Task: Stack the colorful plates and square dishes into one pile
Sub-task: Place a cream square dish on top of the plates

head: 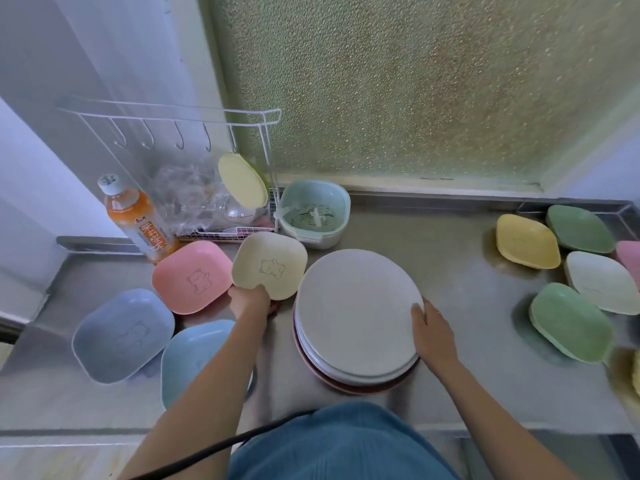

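Fingers [258, 291] of left hand [251, 301] pinch cream dish [270, 263] (near rim); right hand [433, 329] seemingly grips plate stack [353, 313].

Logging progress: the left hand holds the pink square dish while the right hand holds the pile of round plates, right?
No. In the head view the left hand holds the cream square dish; the pink square dish lies on the counter beside it. The right hand does hold the pile of round plates.
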The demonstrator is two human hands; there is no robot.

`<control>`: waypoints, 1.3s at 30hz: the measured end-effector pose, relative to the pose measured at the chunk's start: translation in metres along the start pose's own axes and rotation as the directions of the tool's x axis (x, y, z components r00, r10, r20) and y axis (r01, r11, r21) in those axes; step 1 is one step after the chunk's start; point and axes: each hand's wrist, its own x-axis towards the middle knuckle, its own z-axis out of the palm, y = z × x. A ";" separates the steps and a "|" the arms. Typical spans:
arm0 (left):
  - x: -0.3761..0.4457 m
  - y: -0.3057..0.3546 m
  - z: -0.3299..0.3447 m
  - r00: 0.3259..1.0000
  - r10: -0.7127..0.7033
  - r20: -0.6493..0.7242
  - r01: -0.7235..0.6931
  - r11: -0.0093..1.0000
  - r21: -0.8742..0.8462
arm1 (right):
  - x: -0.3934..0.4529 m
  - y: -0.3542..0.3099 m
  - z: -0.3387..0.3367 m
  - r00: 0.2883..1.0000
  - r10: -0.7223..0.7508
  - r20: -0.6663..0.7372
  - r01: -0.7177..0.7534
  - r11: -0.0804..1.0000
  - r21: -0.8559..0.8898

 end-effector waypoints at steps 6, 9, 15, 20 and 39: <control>-0.023 0.006 -0.003 0.972 0.194 -0.136 -0.188 0.981 0.053 | -0.004 0.000 0.002 1.000 0.003 -0.029 -0.004 1.000 -0.018; -0.035 0.001 -0.006 0.935 0.326 -0.142 -0.327 0.945 0.017 | -0.005 -0.002 0.001 0.999 -0.007 -0.045 0.005 0.999 -0.053; -0.043 0.003 -0.025 0.893 0.395 -0.217 -0.421 0.903 -0.090 | -0.013 -0.021 -0.001 0.946 -0.189 -0.261 0.099 0.941 -0.325; -0.070 0.006 -0.015 0.909 0.410 -0.070 -0.413 0.869 -0.274 | -0.023 -0.062 0.011 0.890 -0.324 -0.322 0.258 0.938 -0.231; -0.105 -0.039 0.013 0.623 0.588 0.517 -0.714 0.157 0.682 | -0.016 -0.059 0.019 0.976 -0.134 -0.173 0.088 0.964 -0.250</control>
